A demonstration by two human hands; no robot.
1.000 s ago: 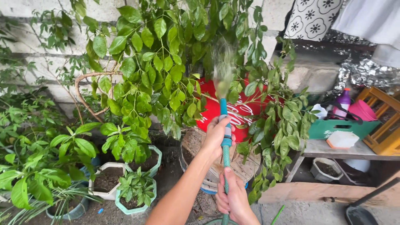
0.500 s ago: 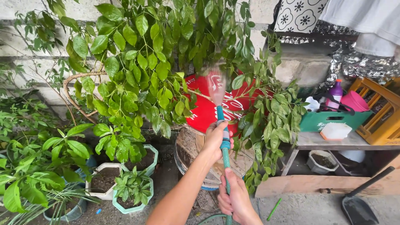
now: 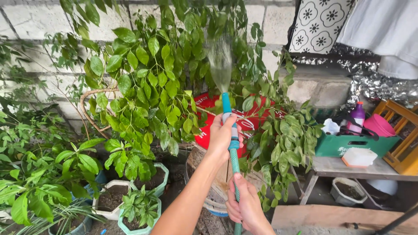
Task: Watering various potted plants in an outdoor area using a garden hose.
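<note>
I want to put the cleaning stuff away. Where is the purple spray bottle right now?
In the head view, the purple bottle stands at the right, in the green crate on the wooden bench, beside the pink bowls and just left of the yellow crate.

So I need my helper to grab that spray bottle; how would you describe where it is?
Look right of the leafy bush, at the grey bench against the wall. On it sits a green crate; the bottle stands upright in it. It is the only purple thing there, with a red cap, left of the pink tub.
</note>
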